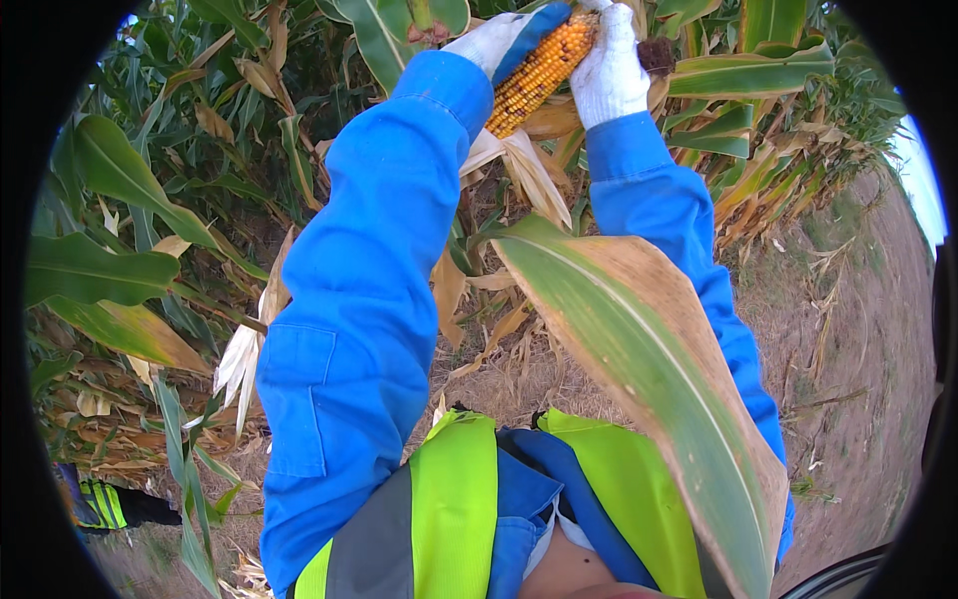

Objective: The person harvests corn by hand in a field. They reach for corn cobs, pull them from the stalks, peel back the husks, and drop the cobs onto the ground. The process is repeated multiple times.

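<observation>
An orange-yellow corn ear [545, 71] with some dark kernels is held at the top of the view, tilted, its husk pulled down. My left hand [509, 37], in a white and blue work glove, is closed around the ear's left side. The white-gloved right hand [614, 67] is at the ear's upper right end, its fingers partly cut off by the frame's edge. Dry, pale husk leaves [533, 168] hang below the ear. Both arms wear blue sleeves.
A large half-dry corn leaf [636, 329] crosses before my chest and right arm. Dense corn plants [187, 135] stand to the left and ahead. Dry soil [846, 314] lies on the right. At the lower left is another person in a reflective vest [105, 504].
</observation>
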